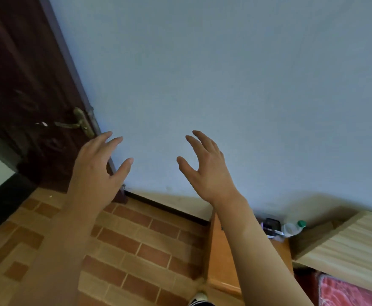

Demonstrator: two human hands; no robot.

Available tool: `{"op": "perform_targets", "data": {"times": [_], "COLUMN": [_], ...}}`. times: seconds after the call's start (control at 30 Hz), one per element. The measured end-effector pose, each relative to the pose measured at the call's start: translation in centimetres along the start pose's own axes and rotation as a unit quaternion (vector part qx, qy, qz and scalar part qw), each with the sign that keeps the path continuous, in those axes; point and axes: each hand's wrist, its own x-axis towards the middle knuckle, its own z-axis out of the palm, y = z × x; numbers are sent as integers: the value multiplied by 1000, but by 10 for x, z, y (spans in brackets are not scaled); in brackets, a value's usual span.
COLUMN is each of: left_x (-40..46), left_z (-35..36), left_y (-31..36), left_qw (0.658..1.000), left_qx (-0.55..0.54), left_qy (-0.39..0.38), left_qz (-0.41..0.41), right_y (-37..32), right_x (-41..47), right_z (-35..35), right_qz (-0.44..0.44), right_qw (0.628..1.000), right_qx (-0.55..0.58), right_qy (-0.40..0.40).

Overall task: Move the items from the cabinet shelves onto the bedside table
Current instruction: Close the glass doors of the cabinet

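Both hands up in front of the pale blue wall, holding nothing: left hand fingers spread and relaxed, right hand fingers spread, slightly curved. Orange-brown wooden bedside table sits low right beside the light ribbed wooden headboard; on its far end, near the wall, a clear plastic bottle with green cap lies next to a small black box-like item, too blurred to identify. Dark brown door with brass lever handle at left; cabinet shelves aren't in view.
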Motion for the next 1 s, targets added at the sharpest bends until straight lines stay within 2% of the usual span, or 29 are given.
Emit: {"op": "perform_targets", "data": {"times": [0.3, 0.57, 0.8, 1.0], "left_x": [-70, -151, -238, -308], "left_z": [-154, -260, -322, -360], "left_y": [-119, -199, -230, -238], "left_qw": [992, 967, 927, 862], "left_qx": [48, 153, 200, 236], "left_qy": [100, 181, 242, 293], "left_qz": [-54, -93, -205, -339], "right_y": [-188, -333, -432, -503], "right_x": [-4, -19, -43, -66], "right_z": [93, 163, 213, 261], "right_qz": [-128, -263, -374, -464], "right_qw": [990, 962, 914, 854], "right_qx": [13, 35, 57, 93], "right_qy": [-58, -65, -144, -215]}}
